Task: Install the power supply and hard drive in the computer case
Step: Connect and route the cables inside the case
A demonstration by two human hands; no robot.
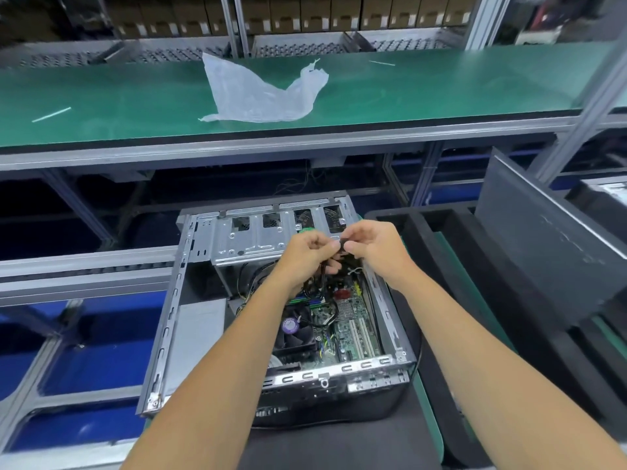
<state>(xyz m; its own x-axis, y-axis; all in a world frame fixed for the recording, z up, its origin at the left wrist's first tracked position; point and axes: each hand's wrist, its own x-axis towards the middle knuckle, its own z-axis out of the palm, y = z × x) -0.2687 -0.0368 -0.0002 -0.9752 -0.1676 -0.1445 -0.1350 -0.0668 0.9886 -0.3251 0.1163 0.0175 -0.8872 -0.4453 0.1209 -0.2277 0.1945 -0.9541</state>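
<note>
An open computer case (169,320) lies on its side in front of me, its green motherboard (353,330) and black CPU fan (295,337) exposed. A silver drive cage (244,239) fills the far end of the case. Above the cage's right edge, my left hand (305,256) and my right hand (376,249) meet, both pinching a small black cable connector (342,245). Black cables (325,320) run down from my hands onto the board. I cannot make out a power supply or a hard drive.
A green shelf (135,96) runs across above the case, with a crumpled clear plastic bag (258,93) on it. A dark grey side panel (556,239) leans at the right. Black foam trays (441,252) sit right of the case. Blue bins (95,337) lie at lower left.
</note>
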